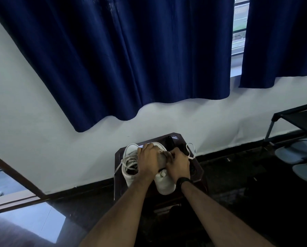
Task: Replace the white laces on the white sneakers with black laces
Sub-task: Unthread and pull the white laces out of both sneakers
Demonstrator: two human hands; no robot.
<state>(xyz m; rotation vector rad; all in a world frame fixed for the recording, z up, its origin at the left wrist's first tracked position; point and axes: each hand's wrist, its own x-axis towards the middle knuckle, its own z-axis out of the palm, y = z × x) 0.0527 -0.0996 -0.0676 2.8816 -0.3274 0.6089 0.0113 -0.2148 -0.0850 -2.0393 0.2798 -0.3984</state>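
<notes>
Two white sneakers stand side by side on a small dark stool [119,157] by the wall. The left sneaker [129,168] still carries loose white laces [126,158] that trail over its side. My left hand [148,162] grips the top of the right sneaker [164,182] around its tongue. My right hand [178,164] pinches at the lacing area of that same shoe, fingers curled. A loose white lace [192,152] hangs off the stool's right edge. Dark shapes, possibly black laces [170,142], lie at the stool's back.
Dark blue curtains [131,59] hang over a white wall behind the stool. A black shoe rack [299,120] with grey slippers [292,154] under it stands at the right. The floor is dark and glossy. A doorway frame [15,175] is at the left.
</notes>
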